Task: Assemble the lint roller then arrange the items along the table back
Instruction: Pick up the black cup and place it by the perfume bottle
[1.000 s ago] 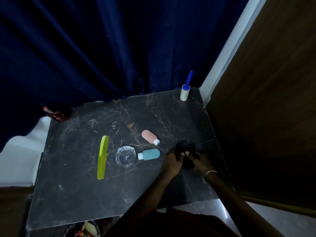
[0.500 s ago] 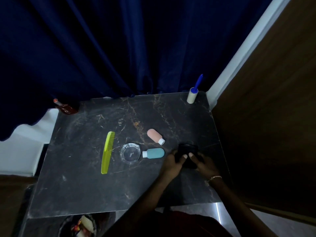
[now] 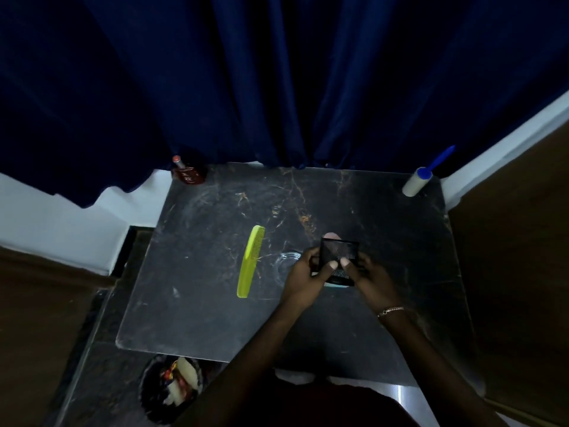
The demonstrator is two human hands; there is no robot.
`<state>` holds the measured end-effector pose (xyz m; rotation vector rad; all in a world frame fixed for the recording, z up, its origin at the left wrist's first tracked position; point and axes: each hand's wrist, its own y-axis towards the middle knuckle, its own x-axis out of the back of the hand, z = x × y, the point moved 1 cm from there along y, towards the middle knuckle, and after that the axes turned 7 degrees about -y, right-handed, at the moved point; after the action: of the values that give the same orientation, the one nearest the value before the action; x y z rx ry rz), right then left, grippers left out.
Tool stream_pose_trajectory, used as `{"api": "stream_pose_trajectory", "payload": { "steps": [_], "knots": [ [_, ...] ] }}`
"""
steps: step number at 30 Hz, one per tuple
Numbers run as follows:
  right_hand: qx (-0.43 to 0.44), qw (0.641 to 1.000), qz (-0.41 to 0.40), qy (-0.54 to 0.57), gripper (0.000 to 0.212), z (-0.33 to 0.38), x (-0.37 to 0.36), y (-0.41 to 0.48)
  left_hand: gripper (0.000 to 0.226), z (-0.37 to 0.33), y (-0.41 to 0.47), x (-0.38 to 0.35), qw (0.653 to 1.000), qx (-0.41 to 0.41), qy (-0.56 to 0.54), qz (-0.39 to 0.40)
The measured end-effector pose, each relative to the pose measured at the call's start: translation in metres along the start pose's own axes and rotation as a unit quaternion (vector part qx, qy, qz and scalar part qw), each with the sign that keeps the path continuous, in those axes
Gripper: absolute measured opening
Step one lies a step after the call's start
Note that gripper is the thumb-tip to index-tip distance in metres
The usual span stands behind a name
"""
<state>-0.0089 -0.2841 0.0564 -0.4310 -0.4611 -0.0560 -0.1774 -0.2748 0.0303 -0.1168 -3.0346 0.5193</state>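
At the back left corner of the dark marble table [image 3: 200, 303], a red bottle [image 3: 188, 174] stands against the blue curtain [image 3: 277, 87]. On the floor near the front left edge is a bin [image 3: 151, 396]; what it holds is too dim to name. A yellow-green comb [image 3: 251, 266] lies lengthwise near the middle, with a glass dish [image 3: 286, 263] just to its right, partly behind the left hand [image 3: 303, 278]. Both hands grasp a black mesh box [image 3: 338, 257], apparently lifted off the table, thumbs pressed on its near face. The tip of a pink bottle [image 3: 331, 235] peeks out behind it. The right hand [image 3: 369, 277] has a bracelet [image 3: 390, 310] at the wrist. The lint roller [image 3: 421, 178] stands at the back right corner, its blue handle fitted in the white roll.
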Motion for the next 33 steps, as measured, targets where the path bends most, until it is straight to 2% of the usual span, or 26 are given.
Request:
{"api": "stream_pose_trajectory", "payload": {
  "steps": [7,18,26,33],
  "knots": [
    [0.047,0.997,0.056,0.000,0.020,0.058,-0.080,0.021,0.044,-0.008,0.012,0.097,0.998,-0.013,-0.021,-0.053],
    [0.097,0.984,0.145,-0.026,0.063,0.134,-0.228,0.074,0.064,0.008,0.056,0.265,0.997,-0.025,-0.017,-0.075],
    [0.115,0.977,0.178,-0.024,0.067,0.186,-0.325,0.127,0.061,0.017,0.110,0.359,0.994,-0.035,0.041,-0.094],
    [0.138,0.967,0.196,-0.092,0.076,0.196,-0.376,0.167,0.077,0.028,0.142,0.396,0.993,-0.030,0.068,-0.090]
  ]
}}
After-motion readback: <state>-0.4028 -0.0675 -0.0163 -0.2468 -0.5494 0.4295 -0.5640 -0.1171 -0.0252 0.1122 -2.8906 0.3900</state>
